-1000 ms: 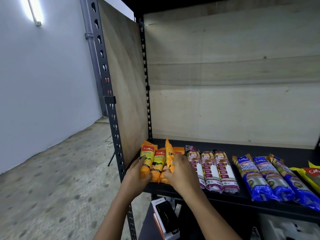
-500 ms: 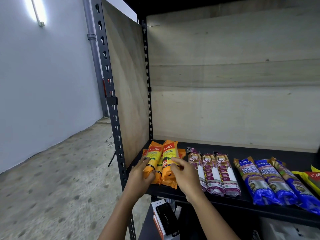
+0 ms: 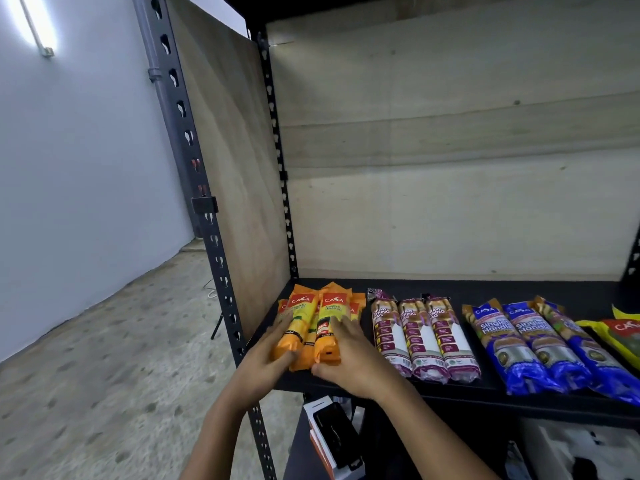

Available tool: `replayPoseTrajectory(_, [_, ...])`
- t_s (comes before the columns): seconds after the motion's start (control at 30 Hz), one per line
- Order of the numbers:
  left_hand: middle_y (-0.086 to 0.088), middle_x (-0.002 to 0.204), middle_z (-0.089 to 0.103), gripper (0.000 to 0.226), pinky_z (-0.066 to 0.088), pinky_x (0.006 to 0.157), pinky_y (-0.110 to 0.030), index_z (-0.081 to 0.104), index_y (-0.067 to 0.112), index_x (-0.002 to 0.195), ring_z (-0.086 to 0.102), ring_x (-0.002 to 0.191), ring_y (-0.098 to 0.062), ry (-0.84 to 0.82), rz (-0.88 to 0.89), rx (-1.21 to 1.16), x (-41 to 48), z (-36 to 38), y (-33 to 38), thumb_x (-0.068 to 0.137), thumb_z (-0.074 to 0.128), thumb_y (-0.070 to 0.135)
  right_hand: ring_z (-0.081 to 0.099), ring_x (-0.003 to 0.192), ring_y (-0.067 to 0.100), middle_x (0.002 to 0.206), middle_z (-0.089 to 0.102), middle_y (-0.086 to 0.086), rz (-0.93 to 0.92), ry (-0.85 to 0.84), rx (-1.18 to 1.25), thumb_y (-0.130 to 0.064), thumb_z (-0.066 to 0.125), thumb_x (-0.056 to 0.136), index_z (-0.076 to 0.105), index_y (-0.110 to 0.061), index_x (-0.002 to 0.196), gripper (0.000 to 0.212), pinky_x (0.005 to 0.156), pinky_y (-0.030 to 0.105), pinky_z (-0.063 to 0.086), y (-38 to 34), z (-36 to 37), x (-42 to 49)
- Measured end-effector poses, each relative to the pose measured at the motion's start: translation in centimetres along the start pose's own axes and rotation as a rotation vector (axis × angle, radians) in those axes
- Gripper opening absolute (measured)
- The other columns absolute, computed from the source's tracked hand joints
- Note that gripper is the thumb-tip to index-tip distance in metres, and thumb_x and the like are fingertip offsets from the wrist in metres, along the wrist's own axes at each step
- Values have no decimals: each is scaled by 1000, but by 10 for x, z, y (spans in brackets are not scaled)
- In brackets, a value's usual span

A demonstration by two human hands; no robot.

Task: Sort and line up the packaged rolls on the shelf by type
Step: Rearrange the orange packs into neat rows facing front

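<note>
Several orange packaged rolls (image 3: 313, 323) lie stacked at the left end of the black shelf (image 3: 485, 393). My left hand (image 3: 268, 362) grips the left side of the stack, and my right hand (image 3: 346, 355) presses on its right side, both wrapped around the upper two orange rolls. To the right lie three maroon-and-white rolls (image 3: 420, 337) side by side, then three blue rolls (image 3: 530, 344) in a row. A yellow-green pack (image 3: 620, 336) shows at the far right edge, partly cut off.
A plywood side panel (image 3: 225, 161) and plywood back wall (image 3: 450, 168) close in the shelf. The perforated metal post (image 3: 207, 216) stands at the front left. A lower shelf holds a boxed dark device (image 3: 334, 441) and white items (image 3: 588, 448). Concrete floor lies to the left.
The upright orange roll has been laid flat onto the stack. Both hands shifted toward the front ends of the orange rolls, squeezing them together. The view moved slightly closer.
</note>
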State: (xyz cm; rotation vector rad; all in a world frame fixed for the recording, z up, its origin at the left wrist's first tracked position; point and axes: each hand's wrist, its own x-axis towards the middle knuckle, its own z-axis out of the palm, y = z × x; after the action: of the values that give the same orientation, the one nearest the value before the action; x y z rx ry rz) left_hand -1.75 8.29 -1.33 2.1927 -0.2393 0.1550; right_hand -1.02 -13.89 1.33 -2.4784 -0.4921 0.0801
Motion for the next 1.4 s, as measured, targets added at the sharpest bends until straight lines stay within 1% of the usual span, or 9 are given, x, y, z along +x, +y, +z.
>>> replayPoseTrajectory(0.07, [12,158,32,67,42,111,-48,21,69,141,41,141,-21,-17,-23,-11,0,-2,0,85,57,66,2,154,24,167,-4,-5,-15,9,-10,-40,65,93,-1,-37,157,92,120,49,24,1,-1,1])
replayPoseTrajectory(0.2, [21,149,23,54,35,117,-39,37,58,141,24,149,-13,64,5,-1,3,2,5,92,60,54,37,141,21,157,27,-4,-65,255,-29,-36,63,95,34,-27,153,66,111,37,40,2,4,10])
replayPoseTrajectory(0.27, [14,153,28,57,43,107,-28,37,50,145,36,139,-7,78,-2,20,6,3,9,92,59,54,41,137,21,153,33,-2,-71,302,-17,-39,65,93,41,-25,149,63,108,35,41,2,8,15])
replayPoseTrajectory(0.4, [9,151,42,60,54,91,-23,33,58,143,57,120,-4,32,-17,45,7,1,10,88,59,62,28,143,22,154,24,-1,-65,334,20,-52,68,87,43,-34,144,64,108,41,43,7,16,18])
replayPoseTrajectory(0.63, [18,138,46,71,53,82,-14,42,51,140,59,114,-1,13,33,32,9,-2,6,80,79,47,0,154,30,168,-7,0,-12,93,50,-49,54,97,5,-43,156,77,116,54,29,6,20,19])
replayPoseTrajectory(0.93, [11,130,56,63,58,80,-24,47,47,134,67,103,-1,-34,11,-113,9,-1,6,84,79,27,-4,154,25,168,0,-3,-27,156,116,-43,53,99,18,-40,155,66,119,52,21,9,27,18])
replayPoseTrajectory(1.2, [11,138,54,64,57,88,-30,51,49,136,63,109,-1,36,50,-159,4,1,3,76,67,32,-15,152,19,167,-3,-10,-8,114,316,-57,58,85,19,-46,153,79,121,54,15,6,22,12])
replayPoseTrajectory(1.27, [11,139,55,63,56,89,-30,52,47,137,62,113,-2,117,54,-175,3,3,5,74,60,43,-8,153,15,167,5,-10,5,205,410,-62,56,83,26,-44,153,78,120,49,15,1,13,8])
replayPoseTrajectory(1.4, [11,140,56,47,49,96,-30,59,38,131,54,123,-5,378,42,19,7,14,23,87,56,52,36,140,12,153,40,-8,-4,352,445,-48,57,93,46,-32,144,54,107,30,33,3,-10,5])
